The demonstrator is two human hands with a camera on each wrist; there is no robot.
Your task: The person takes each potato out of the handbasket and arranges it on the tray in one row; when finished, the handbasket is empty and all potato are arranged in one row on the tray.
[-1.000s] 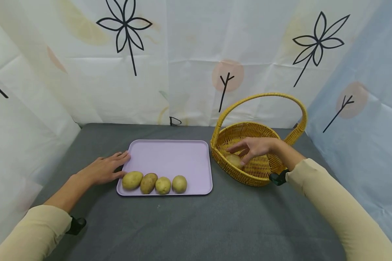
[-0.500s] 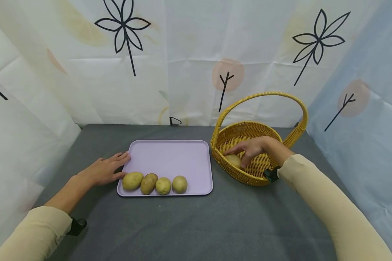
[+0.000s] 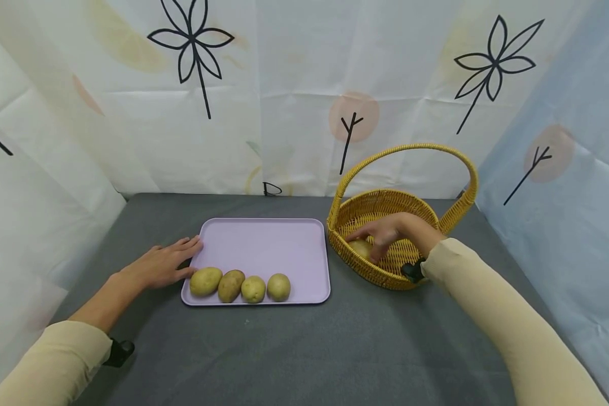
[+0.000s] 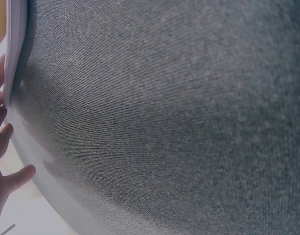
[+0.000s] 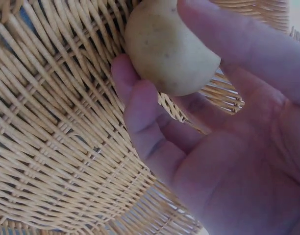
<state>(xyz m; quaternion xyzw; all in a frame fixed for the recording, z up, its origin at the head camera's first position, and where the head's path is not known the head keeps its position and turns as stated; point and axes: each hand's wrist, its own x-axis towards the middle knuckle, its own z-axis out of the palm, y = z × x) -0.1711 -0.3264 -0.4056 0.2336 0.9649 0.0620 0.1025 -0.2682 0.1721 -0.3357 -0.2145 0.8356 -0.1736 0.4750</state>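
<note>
My right hand (image 3: 383,232) reaches down inside the yellow wicker basket (image 3: 367,274), thumb and fingers around a potato (image 3: 359,247) at the basket's left side. Up close in the right wrist view, the pale, smooth potato (image 5: 164,49) sits between the thumb and the curled fingertips, against the woven wall. On the left, my left hand (image 3: 159,265) lies with fingers extended at the left rim of the lilac tray (image 3: 264,242). Several potatoes (image 3: 230,285) form a row along the tray's near left edge. Only the fingers of the left hand (image 4: 3,171) show in the left wrist view.
A tall arched handle (image 3: 411,148) rises over the basket, close above the right forearm. Both containers stand on a grey cloth-covered table (image 3: 294,349). Printed white curtains (image 3: 299,113) hang behind and at the sides.
My right hand has sunk lower and a little left in the basket, its thumb and fingers drawing in around the potato. The left hand and the tray have stayed put.
</note>
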